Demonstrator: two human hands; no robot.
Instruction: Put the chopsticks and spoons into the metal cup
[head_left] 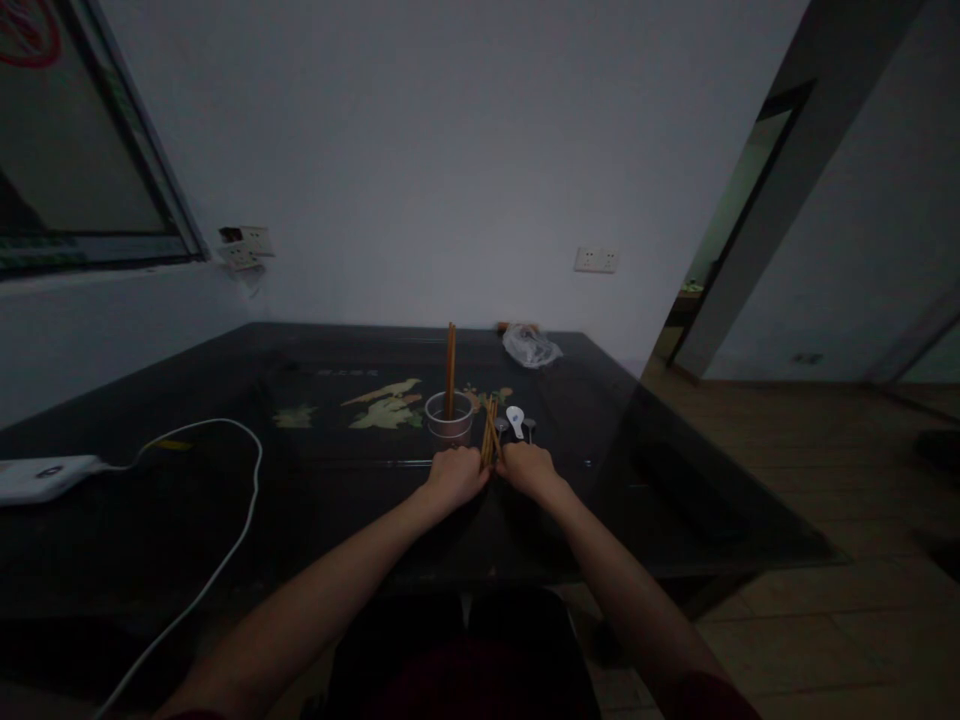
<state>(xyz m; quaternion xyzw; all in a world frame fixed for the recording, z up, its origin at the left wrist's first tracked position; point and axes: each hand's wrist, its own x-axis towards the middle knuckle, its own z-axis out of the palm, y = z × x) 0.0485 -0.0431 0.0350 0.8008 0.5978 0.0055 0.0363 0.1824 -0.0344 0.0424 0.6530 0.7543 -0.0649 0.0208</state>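
Note:
My left hand [455,477] and my right hand [529,468] rest side by side on the dark table [225,500], both closed around a bundle of wooden chopsticks [490,430] that sticks up between them. Just beyond my left hand stands a clear plastic cup [449,420] with upright chopsticks [451,368] in it. A white spoon [515,419] and a darker spoon [530,427] lie right behind my right hand. The room is dim and my fingertips are hard to make out.
A white power bank [41,476] with a white cable [225,540] lies at the left. A clear plastic bag [531,347] sits at the table's far edge by the wall. An open doorway [720,240] and wooden floor [825,520] lie to the right.

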